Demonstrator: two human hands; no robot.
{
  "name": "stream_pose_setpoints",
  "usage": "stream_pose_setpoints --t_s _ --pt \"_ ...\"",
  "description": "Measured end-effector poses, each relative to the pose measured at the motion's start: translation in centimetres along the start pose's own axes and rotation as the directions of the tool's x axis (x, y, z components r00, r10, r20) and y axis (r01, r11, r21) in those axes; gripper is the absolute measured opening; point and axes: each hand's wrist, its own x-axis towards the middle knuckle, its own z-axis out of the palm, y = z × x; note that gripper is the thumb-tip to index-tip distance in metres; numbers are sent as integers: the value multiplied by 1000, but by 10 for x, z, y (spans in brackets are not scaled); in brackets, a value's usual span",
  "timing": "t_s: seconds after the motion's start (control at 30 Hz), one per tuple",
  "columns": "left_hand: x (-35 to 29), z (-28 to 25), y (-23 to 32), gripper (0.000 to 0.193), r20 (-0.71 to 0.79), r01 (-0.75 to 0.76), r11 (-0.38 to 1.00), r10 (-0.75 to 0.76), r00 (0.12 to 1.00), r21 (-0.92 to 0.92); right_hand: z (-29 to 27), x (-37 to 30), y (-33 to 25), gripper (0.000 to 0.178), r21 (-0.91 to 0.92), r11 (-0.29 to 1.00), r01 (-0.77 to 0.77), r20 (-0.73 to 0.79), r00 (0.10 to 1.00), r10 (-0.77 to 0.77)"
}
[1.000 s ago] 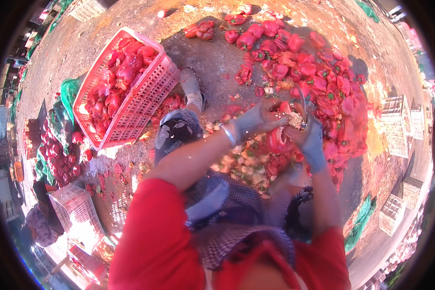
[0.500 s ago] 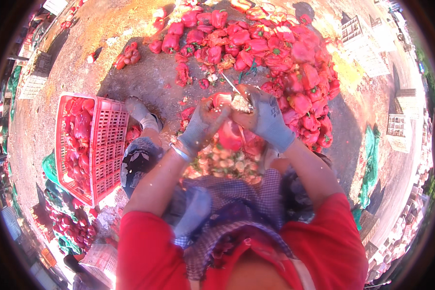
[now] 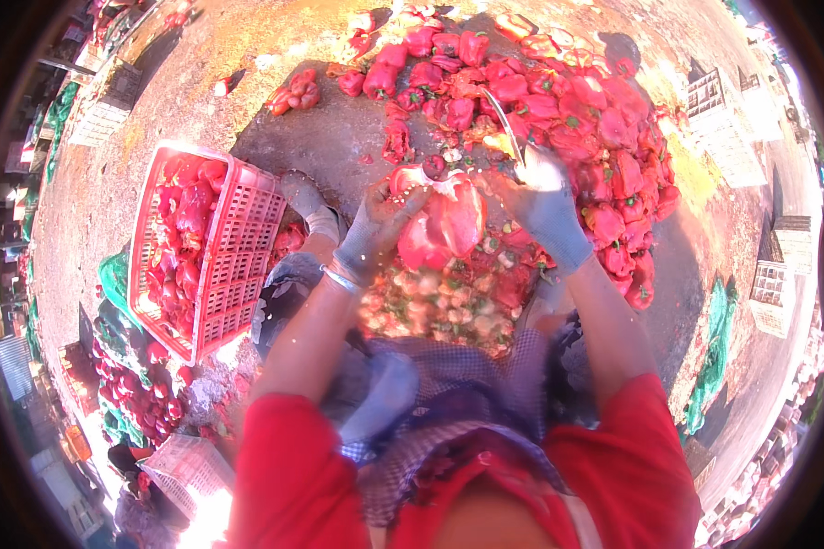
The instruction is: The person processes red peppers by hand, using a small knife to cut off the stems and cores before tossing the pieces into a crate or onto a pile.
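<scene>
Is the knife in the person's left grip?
No, the right grip has the knife, while the left grip holds an opened pepper.

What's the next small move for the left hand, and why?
Probably carry the opened red pepper toward the pink crate: the left hand grips it, the knife in the right hand is clear of it, and the crate holds other red peppers.

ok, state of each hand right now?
Left hand: closed on a cut-open red pepper.
Right hand: closed, holding a knife.
</scene>
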Motion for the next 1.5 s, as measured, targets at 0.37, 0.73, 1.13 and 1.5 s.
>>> stream_pose_setpoints --t_s 0.37,0.73,1.13,1.5 --pt "-15 -44 -19 25 -3 -155 833 185 983 531 35 -8 -47 27 -330 877 350 278 924 -264" --pt "-95 -154 148 31 -321 461 11 732 601 888 10 2 1 24 639 736 -224 -77 933 351" --pt "18 -163 28 44 -159 168 -36 170 973 985 -136 -51 17 25 519 805 -289 -427 728 537" --pt "158 19 -320 44 -150 158 236 -53 987 959 -194 -122 15 43 -417 824 -382 -318 911 262"
